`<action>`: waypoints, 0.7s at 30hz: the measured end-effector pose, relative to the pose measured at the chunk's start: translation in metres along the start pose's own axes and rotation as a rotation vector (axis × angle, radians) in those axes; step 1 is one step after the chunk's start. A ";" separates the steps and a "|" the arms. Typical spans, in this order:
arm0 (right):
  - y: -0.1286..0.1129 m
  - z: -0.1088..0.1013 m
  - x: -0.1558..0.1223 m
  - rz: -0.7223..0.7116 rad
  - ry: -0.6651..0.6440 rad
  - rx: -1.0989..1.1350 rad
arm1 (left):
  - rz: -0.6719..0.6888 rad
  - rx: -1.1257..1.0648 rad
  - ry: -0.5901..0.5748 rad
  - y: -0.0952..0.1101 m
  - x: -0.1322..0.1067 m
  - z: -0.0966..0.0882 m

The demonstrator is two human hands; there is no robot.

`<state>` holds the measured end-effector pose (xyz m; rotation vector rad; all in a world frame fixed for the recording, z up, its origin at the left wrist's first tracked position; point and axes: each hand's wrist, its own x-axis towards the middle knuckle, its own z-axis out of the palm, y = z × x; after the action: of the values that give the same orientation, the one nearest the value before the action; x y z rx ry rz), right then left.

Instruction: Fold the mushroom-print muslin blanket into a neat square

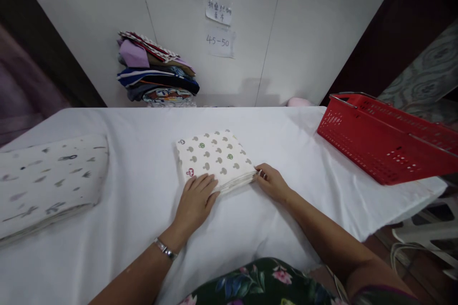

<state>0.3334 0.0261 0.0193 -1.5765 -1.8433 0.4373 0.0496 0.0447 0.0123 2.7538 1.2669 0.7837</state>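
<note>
Pinching with right fingers (266, 168) the lower-right corner of folded mushroom-print cloth (214, 152), lying mid-frame, extending upper-leftward from that pinch, and resting left fingers (203, 185), loosely together, on its lower-left edge.

Cream cloth (214, 155) with grey, green and red mushrooms

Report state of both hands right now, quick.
Left hand: open, fingers resting on top of the folded mushroom-print cloth.
Right hand: fingers curled at the cloth's near right corner; whether it grips can't be told.
</note>
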 end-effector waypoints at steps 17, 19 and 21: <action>0.005 0.005 -0.003 -0.063 0.040 -0.288 | -0.024 -0.033 -0.021 0.003 0.000 -0.003; 0.001 0.002 -0.003 -0.148 0.086 -0.279 | -0.027 -0.043 -0.011 0.003 -0.001 -0.003; -0.003 0.001 -0.002 -0.240 0.109 -0.238 | -0.033 -0.047 0.004 0.004 0.000 -0.004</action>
<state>0.3306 0.0231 0.0205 -1.4719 -2.0251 0.0231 0.0511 0.0414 0.0164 2.6889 1.2739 0.8056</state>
